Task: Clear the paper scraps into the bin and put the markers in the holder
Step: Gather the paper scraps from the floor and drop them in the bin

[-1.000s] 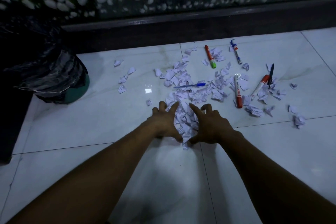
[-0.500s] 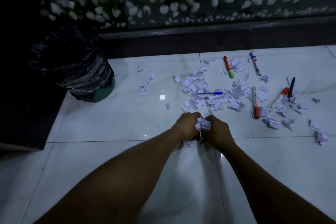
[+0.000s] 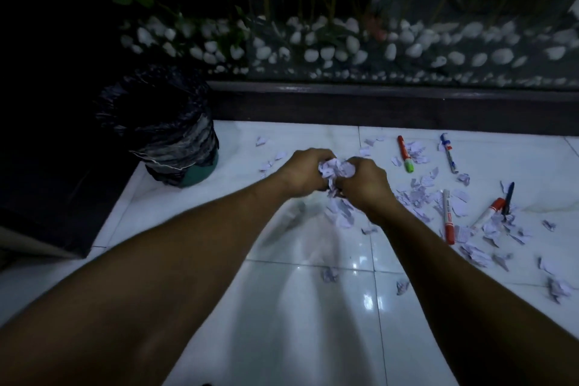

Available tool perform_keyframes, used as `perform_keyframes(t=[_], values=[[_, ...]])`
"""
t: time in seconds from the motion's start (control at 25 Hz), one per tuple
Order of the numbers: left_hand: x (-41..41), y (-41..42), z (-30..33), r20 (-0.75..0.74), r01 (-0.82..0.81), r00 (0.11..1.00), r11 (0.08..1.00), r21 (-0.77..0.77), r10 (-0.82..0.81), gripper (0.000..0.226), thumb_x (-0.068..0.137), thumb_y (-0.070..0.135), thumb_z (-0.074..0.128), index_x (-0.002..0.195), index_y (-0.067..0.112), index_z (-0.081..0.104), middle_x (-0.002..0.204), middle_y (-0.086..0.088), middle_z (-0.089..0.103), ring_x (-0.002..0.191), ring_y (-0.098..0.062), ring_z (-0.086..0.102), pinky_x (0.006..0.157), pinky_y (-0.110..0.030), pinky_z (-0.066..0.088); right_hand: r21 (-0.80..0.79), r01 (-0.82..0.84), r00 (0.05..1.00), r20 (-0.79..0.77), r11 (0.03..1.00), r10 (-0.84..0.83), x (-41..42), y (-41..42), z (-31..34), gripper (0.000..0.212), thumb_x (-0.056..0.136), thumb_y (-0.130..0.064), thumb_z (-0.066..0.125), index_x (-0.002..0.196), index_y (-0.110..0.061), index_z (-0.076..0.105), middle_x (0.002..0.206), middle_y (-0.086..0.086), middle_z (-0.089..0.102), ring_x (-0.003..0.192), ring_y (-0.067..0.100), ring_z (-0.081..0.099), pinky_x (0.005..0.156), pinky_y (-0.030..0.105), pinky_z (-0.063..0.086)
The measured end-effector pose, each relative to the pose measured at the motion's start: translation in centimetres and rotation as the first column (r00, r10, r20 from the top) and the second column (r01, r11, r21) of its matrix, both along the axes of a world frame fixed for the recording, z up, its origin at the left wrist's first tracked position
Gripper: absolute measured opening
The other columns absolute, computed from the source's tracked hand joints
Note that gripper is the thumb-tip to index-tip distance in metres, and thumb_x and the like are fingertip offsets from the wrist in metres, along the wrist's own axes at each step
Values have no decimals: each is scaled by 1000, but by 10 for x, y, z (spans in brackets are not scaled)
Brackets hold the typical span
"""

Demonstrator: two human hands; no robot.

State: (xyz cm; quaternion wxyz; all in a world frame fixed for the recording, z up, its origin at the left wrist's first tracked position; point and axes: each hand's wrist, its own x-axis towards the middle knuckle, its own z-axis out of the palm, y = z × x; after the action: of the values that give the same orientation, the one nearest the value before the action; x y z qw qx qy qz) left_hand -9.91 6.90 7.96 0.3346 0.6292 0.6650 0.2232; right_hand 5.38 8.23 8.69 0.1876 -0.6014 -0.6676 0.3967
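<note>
My left hand and my right hand are cupped together, raised off the floor, gripping a bunch of paper scraps between them. A few bits hang and drop below the hands. More loose scraps lie on the white tiled floor to the right. Among them lie a red marker with a green cap, a blue-and-white marker, a red-and-white marker, another red-capped marker and a dark blue pen. The bin, lined with a black bag, stands at the left.
A dark wooden ledge runs along the back, with glass, white pebbles and plants behind it. A dark object borders the floor at the left. Scattered scraps lie between the bin and my hands. No marker holder is in view.
My hands closed around the heap of scraps and lifted it off the floor, moving left toward the bin. The view has swung left and up.
</note>
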Motion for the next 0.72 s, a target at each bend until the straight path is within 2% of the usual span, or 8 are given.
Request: perform_keyframes(t=[0.08,0.16,0.24,0.32,0.4,0.52,0.64,0.72], values=[[-29,11,30,-5,-59,998,995,75,59,32,73,5,76,103,16,71,103,-6,73,98,-23,69,81,-32,54,25,-19,1000,-17,1000,19,-32,19,34,18,92,-19,63,102,-6,70,98,13,71,89,28,65,70,25,42],[-65,18,60,-34,-145,988,981,127,151,31,73,7,78,102,16,72,103,-6,74,99,-23,70,82,-33,56,86,-74,995,-60,993,79,-69,33,65,17,88,-18,64,98,-6,71,99,13,71,92,27,66,70,25,44],[-101,22,90,-27,-193,979,965,179,201,25,75,11,77,99,10,72,101,-12,74,96,-25,70,81,-35,58,139,-134,985,-93,981,147,-107,44,92,13,88,-17,62,93,-6,69,94,12,68,86,25,65,62,24,45],[-133,21,118,-44,-204,975,958,202,217,13,81,9,73,93,6,70,96,-13,73,86,-19,64,72,-27,50,171,-200,971,-95,965,218,-142,46,116,9,90,-16,61,89,-8,65,82,9,61,70,19,58,49,23,43],[-166,16,142,-81,-218,968,957,192,237,7,85,2,69,90,7,68,89,-9,70,81,-15,61,73,-25,47,185,-257,956,-98,949,278,-179,47,132,11,88,-15,63,92,-6,67,82,11,61,74,22,59,55,25,41],[-206,8,160,70,-284,958,952,111,277,13,84,0,72,96,-1,67,95,-20,72,87,-31,72,80,-41,61,169,-287,943,-124,943,310,-221,50,145,14,83,-15,69,92,-4,67,87,13,61,81,23,57,65,28,38],[-240,2,166,259,-330,915,943,35,310,21,87,-6,70,107,-6,67,103,-28,70,88,-33,70,84,-43,61,119,-308,930,-174,944,325,-256,54,149,10,80,-13,70,83,-6,64,82,13,62,73,23,55,60,29,37],[-263,-6,167,348,-342,881,940,0,321,16,87,-8,68,102,-2,68,96,-22,71,80,-26,71,78,-35,63,78,-339,920,-183,938,348,-281,50,149,7,79,-9,69,79,-7,62,78,13,61,72,23,56,61,31,39]])
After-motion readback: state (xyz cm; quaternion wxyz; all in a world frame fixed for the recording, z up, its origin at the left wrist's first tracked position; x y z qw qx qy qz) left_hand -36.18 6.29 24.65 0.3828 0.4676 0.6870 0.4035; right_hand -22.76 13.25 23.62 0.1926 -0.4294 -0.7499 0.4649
